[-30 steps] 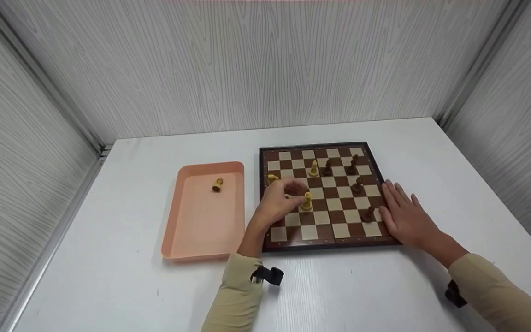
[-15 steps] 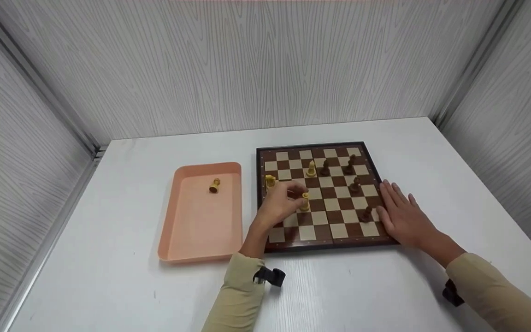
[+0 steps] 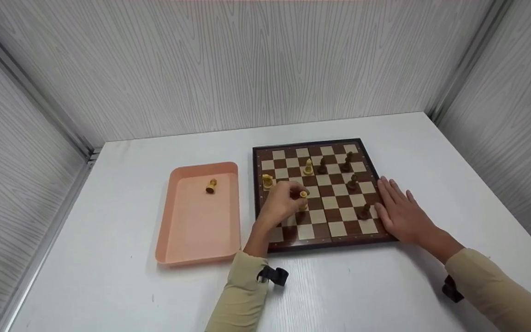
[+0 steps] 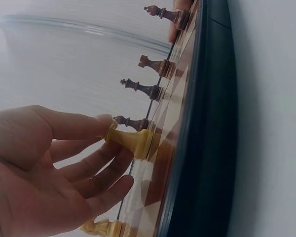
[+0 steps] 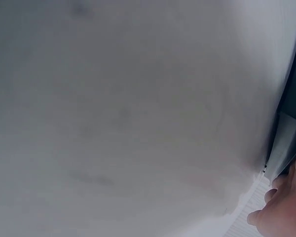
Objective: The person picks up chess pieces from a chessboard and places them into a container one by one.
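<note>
My left hand (image 3: 278, 205) pinches the top of a yellow chess piece (image 3: 303, 203) between thumb and forefinger. In the left wrist view this flared-top piece (image 4: 133, 140) stands upright with its base at the board, the other fingers loosely bent beside it. The dark-framed chessboard (image 3: 311, 230) lies on the table. My right hand (image 3: 404, 214) rests along the board's right edge, its fingers stretched out. Near the left hand, a yellow knight (image 3: 267, 183) stands by the left edge, and a yellow bishop (image 3: 308, 168) is farther back.
Several dark pieces stand on the board's right half, including a bishop (image 4: 170, 16) and a rook (image 4: 158, 65). Left of the board is a pink tray (image 3: 162, 230) with a yellow chess piece (image 3: 211, 186) lying on its side. White panels (image 3: 265, 69) enclose the table.
The head view has shifted, so everything sits slightly farther left. My left hand has eased a little rightward over the board, baring the knight, still at the same piece. The right hand stays put.
</note>
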### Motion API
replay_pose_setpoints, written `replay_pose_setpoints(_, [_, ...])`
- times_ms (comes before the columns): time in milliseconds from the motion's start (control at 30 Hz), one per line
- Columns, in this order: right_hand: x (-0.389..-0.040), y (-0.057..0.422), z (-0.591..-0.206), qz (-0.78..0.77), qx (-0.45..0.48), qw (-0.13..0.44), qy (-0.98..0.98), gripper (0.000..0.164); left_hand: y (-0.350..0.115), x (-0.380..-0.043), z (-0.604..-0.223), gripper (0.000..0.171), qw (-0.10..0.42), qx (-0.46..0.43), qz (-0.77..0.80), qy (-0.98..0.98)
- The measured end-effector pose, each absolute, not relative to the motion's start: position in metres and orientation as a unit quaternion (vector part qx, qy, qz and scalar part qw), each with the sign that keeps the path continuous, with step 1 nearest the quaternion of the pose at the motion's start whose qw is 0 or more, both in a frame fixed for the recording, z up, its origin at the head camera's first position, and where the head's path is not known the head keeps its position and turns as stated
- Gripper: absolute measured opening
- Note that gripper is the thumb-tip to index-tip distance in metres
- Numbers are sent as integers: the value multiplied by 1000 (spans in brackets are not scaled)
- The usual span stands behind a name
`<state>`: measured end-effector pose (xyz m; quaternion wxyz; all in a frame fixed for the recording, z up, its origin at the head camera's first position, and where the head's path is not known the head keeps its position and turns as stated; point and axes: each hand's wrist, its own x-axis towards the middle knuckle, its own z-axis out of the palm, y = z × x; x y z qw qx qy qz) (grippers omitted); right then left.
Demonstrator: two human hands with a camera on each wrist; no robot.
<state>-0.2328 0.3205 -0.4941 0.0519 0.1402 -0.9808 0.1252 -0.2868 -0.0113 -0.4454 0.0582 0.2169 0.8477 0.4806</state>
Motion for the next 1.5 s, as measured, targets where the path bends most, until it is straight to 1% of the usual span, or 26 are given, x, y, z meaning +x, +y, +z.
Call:
replay_pose_setpoints(200, [-233,321,-493,128,139,57,-980,66,-11,-287,-443,12,49,201,480,852])
replay_pose_setpoints(400, [-234,321,-493,125,141,59,-980,65,-13,-287,-447,8,34,220,501,836])
replay_pose_setpoints(667, [-233,320,-495,120,139,57,-981,65,-17,-289,-453,11,60,214,546,807])
replay_pose_setpoints(900, [-235,319,-495,119,137,56,-982,66,-17,-289,-451,11,67,207,576,788])
replay_pose_setpoints(1033, [-235,319,-494,119,135,53,-982,66,-17,-289,-445,14,67,208,597,772])
replay_pose_setpoints(1167, [-235,319,-495,119,134,50,-982,66,-20,-289,-439,16,56,208,598,772])
replay_pose_setpoints(1500, [-233,320,-493,108,139,55,-983,65,-34,-287,-424,16,13,245,620,745])
